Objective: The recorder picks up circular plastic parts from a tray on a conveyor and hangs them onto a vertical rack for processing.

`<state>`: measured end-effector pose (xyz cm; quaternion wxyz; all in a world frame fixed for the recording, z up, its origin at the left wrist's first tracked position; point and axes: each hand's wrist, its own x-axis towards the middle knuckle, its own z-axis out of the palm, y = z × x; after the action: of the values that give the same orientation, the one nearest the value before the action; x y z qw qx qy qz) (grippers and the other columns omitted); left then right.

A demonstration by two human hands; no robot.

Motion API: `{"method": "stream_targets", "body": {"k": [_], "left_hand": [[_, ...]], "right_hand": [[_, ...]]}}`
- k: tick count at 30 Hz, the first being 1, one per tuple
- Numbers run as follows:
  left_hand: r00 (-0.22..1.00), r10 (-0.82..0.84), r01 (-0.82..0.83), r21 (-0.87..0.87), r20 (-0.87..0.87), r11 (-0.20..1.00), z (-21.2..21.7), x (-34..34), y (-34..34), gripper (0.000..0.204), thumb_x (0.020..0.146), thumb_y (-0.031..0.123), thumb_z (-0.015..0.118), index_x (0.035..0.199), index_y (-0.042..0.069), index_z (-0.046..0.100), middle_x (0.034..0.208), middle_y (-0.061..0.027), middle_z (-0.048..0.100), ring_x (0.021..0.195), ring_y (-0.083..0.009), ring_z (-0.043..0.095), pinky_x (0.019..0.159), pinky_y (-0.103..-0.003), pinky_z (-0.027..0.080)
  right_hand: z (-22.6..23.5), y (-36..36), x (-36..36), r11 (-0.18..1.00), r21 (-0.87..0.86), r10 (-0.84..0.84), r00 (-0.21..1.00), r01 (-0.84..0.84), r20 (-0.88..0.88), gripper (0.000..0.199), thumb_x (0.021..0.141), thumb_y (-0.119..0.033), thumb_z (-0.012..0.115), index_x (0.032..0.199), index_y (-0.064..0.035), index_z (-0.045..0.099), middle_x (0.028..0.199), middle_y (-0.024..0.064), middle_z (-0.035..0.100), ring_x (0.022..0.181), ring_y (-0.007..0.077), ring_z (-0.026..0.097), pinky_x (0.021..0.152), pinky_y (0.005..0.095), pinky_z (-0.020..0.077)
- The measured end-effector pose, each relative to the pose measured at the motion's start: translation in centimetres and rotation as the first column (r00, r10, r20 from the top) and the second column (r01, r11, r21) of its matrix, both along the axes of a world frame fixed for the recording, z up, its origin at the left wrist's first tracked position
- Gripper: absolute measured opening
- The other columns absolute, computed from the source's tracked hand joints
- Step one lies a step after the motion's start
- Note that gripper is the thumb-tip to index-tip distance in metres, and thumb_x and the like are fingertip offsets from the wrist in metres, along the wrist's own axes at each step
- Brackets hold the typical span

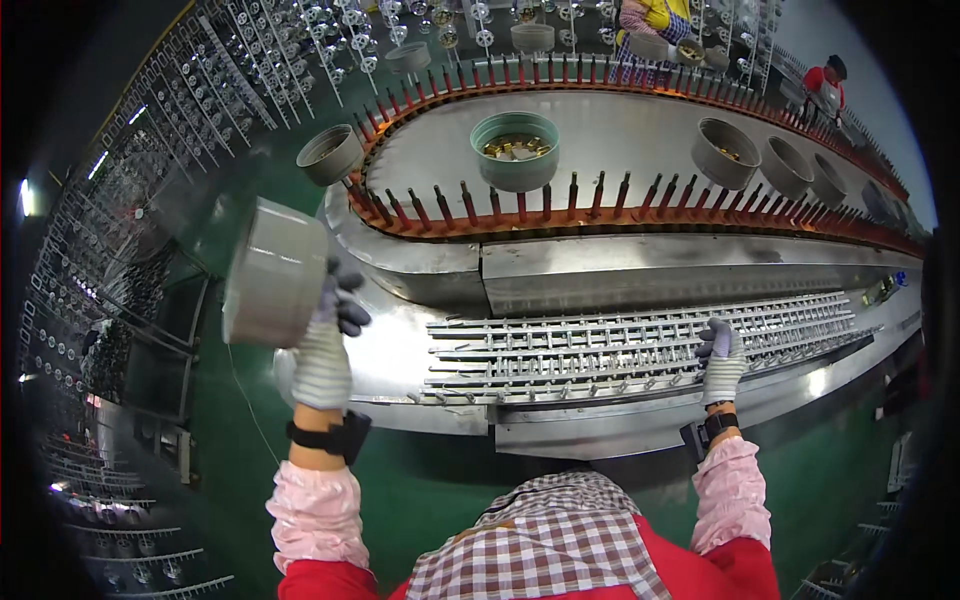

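At the left, my left hand [328, 340], in a striped glove with grey fingers, grips the side of a grey round tub [278, 275]. The tub is tilted up on its side over the green floor, and its inside is turned from view. On the right, my right hand [722, 362], in a matching glove, lies over the metal racks [600, 350] stacked on the bench. Its fingers are curled, and whatever is between them is hidden. The racks are long bars with many short crosspieces.
Beyond the bench, a looped conveyor [500, 228] carries upright red-and-black pegs. A green tub [515, 165] with gold-coloured and pale pieces stands inside it, with several grey tubs [727, 155] around. Hanging racks of shiny parts [300, 50] line the back. Two people work at the far side.
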<state>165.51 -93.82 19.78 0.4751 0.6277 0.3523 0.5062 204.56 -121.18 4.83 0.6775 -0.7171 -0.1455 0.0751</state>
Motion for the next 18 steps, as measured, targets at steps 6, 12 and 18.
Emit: {"method": "stream_targets", "body": {"k": [6, 12, 18], "left_hand": [[0.916, -0.399, 0.371, -0.307, -0.032, 0.876, -6.2, 2.8, -7.0, 0.034, 0.087, 0.035, 0.045, 0.096, 0.003, 0.053, 0.079, -0.0078, 0.059, 0.054, -0.0075, 0.052, 0.047, -0.019, 0.041], [0.761, -0.645, 0.599, -0.3, -0.075, 0.742, -14.5, 6.6, -11.8, 0.033, 0.088, 0.03, 0.042, 0.099, 0.001, 0.054, 0.078, -0.0091, 0.06, 0.067, -0.0163, 0.058, 0.062, -0.025, 0.047], [0.609, -0.208, 0.486, 0.152, -0.765, 0.861, -18.5, 8.1, -12.3, 0.035, 0.084, 0.026, 0.044, 0.113, 0.007, 0.049, 0.11, -0.0108, 0.054, 0.104, -0.0263, 0.048, 0.091, -0.036, 0.037]], "right_hand": [[-0.9, 0.7, 1.0, 1.0, 0.011, 0.005, 0.999, -0.006, 0.054, 0.033, 0.086, -0.033, 0.045, 0.097, -0.0051, 0.058, 0.072, 0.0027, 0.056, 0.049, 0.0061, 0.047, 0.045, 0.02, 0.0385], [-0.3, 0.3, 1.6, 0.999, 0.035, -0.018, 0.999, 0.017, 0.036, 0.032, 0.084, -0.032, 0.046, 0.096, -0.0047, 0.058, 0.072, 0.0047, 0.056, 0.046, 0.0072, 0.047, 0.042, 0.0211, 0.0375], [-2.0, 0.4, 1.3, 0.997, -0.032, -0.063, 0.985, 0.069, 0.162, 0.031, 0.083, -0.029, 0.049, 0.087, -0.001, 0.062, 0.064, 0.0029, 0.055, 0.05, 0.0098, 0.045, 0.049, 0.0257, 0.0386]]}}
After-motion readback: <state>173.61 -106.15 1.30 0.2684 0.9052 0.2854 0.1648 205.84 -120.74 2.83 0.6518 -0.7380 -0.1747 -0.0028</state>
